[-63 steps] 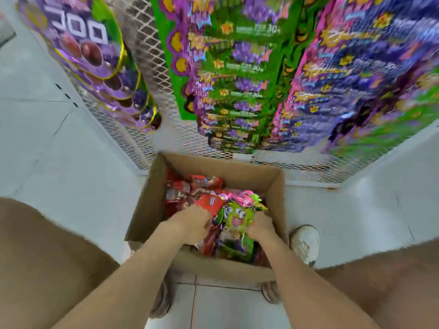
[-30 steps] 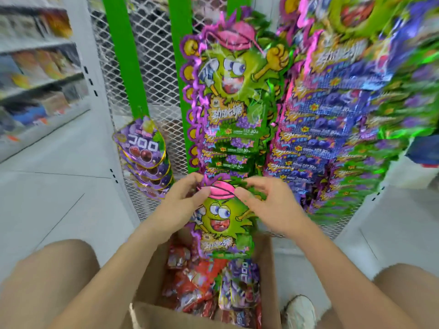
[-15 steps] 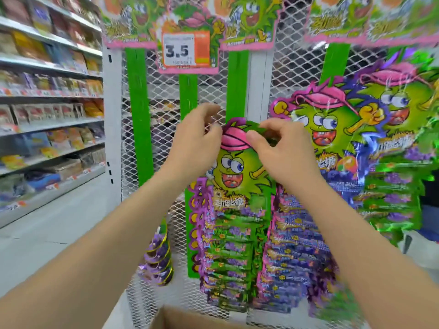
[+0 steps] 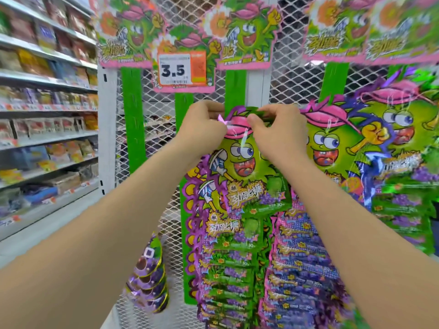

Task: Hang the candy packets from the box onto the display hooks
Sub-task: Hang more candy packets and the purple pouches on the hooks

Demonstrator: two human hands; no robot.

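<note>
Head view. Far left: blurred store shelves (image 4: 47, 115) of goods. Left hand (image 4: 202, 129), fingers curled, pinches the top left edge of the glossy green cartoon-face candy packet (image 4: 242, 167). The packet hangs flat against the white wire-mesh display panel (image 4: 292, 74), below the orange 3.5 price tag (image 4: 181, 70). Right hand (image 4: 278, 131), fingers curled, pinches its top right edge. The hook is hidden behind the fingers. Matching hung packets (image 4: 332, 148) sit just right.

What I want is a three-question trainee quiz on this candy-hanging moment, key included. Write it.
1. True or false: the left hand and right hand both pinch the top of the green candy packet.
2. The price tag reads: A) 2.5 B) 3.5 C) 5.3
3. Fill in: the purple packets hang lower than the green candy packet, to its ___.
Key: 1 true; 2 B; 3 left.
</note>
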